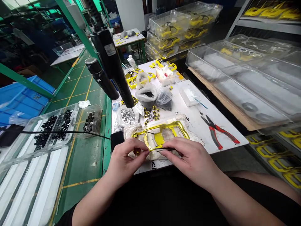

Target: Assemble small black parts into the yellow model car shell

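A yellow model car body shell [159,138] lies upside down in a pale, rough-edged cradle [196,138] at the near edge of the white table. At the shell's near side, my left hand [128,157] has thumb and forefinger pinched together. What lies between those fingertips is too small to make out. My right hand [188,157] is closed with its fingertips on a thin dark strip [168,149] running along the same near edge. Above the table hangs a black electric screwdriver [115,62], its tip pointing down, apart from both hands.
Red-handled pliers [217,131] lie right of the cradle. Behind it sit small black-and-yellow parts [151,114], a bag of silvery pieces [128,116] and bags of dark parts [147,95]. A phone [117,138] lies at left. Clear plastic cases [246,78] stand at right.
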The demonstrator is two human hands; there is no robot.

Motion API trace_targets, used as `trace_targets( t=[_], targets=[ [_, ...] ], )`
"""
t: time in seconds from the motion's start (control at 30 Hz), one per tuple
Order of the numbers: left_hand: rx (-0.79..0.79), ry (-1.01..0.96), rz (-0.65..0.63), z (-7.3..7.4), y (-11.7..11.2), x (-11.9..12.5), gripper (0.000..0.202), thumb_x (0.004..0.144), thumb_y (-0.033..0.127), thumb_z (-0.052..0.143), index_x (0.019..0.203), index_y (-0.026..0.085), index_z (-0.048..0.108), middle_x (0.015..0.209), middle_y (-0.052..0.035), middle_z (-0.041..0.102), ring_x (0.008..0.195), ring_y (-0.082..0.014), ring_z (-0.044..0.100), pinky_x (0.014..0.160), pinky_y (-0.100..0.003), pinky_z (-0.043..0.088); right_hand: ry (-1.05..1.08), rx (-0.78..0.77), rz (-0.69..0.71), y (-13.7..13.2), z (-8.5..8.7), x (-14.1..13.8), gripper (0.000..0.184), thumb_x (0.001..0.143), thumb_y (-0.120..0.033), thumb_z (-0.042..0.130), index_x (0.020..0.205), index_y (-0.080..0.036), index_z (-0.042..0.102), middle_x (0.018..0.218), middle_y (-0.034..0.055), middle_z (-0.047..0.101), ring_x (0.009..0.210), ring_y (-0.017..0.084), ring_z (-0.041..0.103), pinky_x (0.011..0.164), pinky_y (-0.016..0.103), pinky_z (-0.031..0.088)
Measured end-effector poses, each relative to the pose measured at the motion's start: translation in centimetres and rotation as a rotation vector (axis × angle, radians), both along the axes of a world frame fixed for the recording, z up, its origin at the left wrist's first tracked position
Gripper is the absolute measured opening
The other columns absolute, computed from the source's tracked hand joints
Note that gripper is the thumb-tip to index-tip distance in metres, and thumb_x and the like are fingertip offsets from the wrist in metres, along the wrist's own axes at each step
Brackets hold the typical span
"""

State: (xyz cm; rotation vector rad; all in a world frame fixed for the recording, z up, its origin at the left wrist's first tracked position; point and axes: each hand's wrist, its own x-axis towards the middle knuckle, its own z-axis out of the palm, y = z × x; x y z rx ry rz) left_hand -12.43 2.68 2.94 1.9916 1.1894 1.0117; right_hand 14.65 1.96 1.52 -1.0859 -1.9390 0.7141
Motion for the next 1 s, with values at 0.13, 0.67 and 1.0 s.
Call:
trace_targets(
  t=[0.13, 0.67, 1.0],
  targets=[
    [0.055, 0.009, -0.05, 0.2, 0.2, 0.1, 0.015, 0.101, 0.013, 0.082, 0.105, 0.027, 0.083, 0.097, -0.0027, 0.086, 0.086, -0.0182, 0.08, 0.078, -0.029, 0.063, -0.018, -0.006, 0.003, -0.1, 0.0, -0.1, 0.005, 0.113, -0.025, 0.079, 0.117, -0.022, 0.081, 0.108, 0.0003, 0.082, 0.099, 0.019, 0.077, 0.091, 0.031, 0.056],
    [-0.009, 0.004, -0.03, -0.1, -0.5, -0.6, 0.016, 0.101, 0.015, 0.082, 0.108, 0.029, 0.085, 0.099, -0.0045, 0.088, 0.089, -0.021, 0.083, 0.076, -0.031, 0.066, -0.07, -0.023, 0.033, 0.2, 0.2, -0.8, 0.006, 0.114, -0.024, 0.078, 0.111, -0.022, 0.083, 0.102, -0.0013, 0.081, 0.093, 0.018, 0.077, 0.087, 0.031, 0.054],
    [-0.086, -0.008, -0.009, -0.5, -1.2, -1.5, 0.012, 0.104, 0.019, 0.081, 0.107, 0.029, 0.085, 0.1, -0.006, 0.087, 0.089, -0.0231, 0.082, 0.08, -0.037, 0.067, -0.084, 0.016, 0.06, 0.3, -0.1, -1.7, 0.006, 0.113, -0.024, 0.078, 0.109, -0.023, 0.081, 0.103, -0.0012, 0.084, 0.092, 0.019, 0.08, 0.084, 0.031, 0.056]
  ],
)
